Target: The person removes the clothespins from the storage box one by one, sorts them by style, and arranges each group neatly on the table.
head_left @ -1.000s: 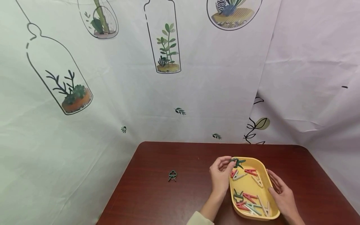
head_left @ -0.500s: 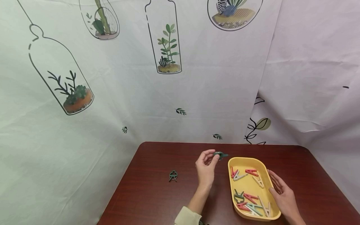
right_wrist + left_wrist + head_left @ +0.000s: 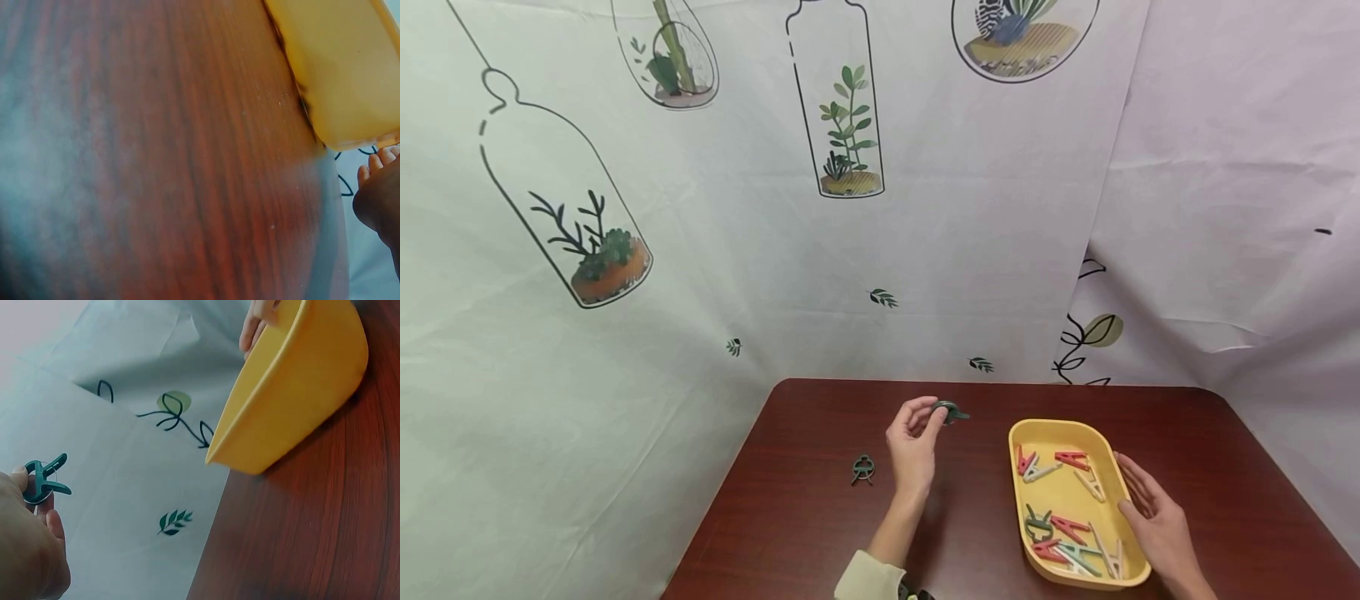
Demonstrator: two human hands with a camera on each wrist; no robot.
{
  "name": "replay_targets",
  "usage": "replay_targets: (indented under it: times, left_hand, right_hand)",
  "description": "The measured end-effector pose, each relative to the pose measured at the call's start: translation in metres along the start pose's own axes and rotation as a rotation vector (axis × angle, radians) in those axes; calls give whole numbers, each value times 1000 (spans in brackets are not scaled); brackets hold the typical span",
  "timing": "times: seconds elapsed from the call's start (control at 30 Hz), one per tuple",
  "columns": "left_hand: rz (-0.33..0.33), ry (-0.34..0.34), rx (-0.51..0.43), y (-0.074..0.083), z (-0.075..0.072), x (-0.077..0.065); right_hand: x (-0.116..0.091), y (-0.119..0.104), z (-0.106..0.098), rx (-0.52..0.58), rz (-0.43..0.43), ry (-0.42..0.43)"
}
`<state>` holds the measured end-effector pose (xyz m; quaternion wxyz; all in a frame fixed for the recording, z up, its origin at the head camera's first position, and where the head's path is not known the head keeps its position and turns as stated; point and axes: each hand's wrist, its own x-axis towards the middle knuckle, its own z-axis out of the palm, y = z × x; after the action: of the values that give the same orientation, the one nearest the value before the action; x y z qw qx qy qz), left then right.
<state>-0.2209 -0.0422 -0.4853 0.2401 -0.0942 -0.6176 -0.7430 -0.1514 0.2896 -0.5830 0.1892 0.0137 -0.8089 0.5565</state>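
Note:
My left hand (image 3: 913, 446) pinches a dark green spring clip (image 3: 951, 412) between thumb and fingertips, raised over the table left of the yellow tray (image 3: 1052, 437). Up close in the left wrist view, the green clip (image 3: 45, 481) shows two splayed handles and a thin wire ring. At the tray's right side, my right hand (image 3: 1161, 521) grips the wall, its thumb at the rim and its fingers outside. Inside the tray lie several red, white and pale green clothespins and another dark green clip (image 3: 1038, 525). A similar green clip (image 3: 862, 470) lies on the table to the left.
The dark red-brown wooden table (image 3: 790, 533) has rounded far corners. Right behind it hangs a pale cloth (image 3: 925, 250) printed with plants in bottles. The tray stands on the right half of the table.
My left hand has lifted the green clip out of the tray's far left corner and carried it left over the table. The right hand stays at the tray.

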Motion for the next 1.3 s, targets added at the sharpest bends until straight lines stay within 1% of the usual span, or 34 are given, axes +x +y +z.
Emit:
replay_targets:
  times: [0.1,0.2,0.43,0.57,0.67,0.8,0.9,1.07,1.13,1.3]
  left_hand:
    - [-4,1,31,2,-10,2]
    - [8,3,53,3,-21,4]
    - [36,-4,31,1,-46,5]
    - [30,24,37,-1,-61,6]
    - [25,50,55,-3,-73,7]
    - [20,66,107,-5,-91,5]
    - [14,75,147,-8,-104,2]
    - [-22,106,212,-14,-123,-3]
    - [-38,119,243,-17,-129,-4]
    - [-39,147,347,-29,-147,-8]
  right_hand:
    - [0,0,0,0,8,-3]
    - [0,1,-1,3,10,-3]
    - [0,1,-2,-1,6,4]
    - [0,1,-1,0,16,0]
    - [0,1,-1,10,8,-1]
    - [0,1,-1,18,-3,4]
    - [-1,0,-1,9,8,2]
    - [-1,0,-1,5,13,-3]
    - [-1,0,-1,13,2,1]
    - [1,2,-1,28,-20,10]
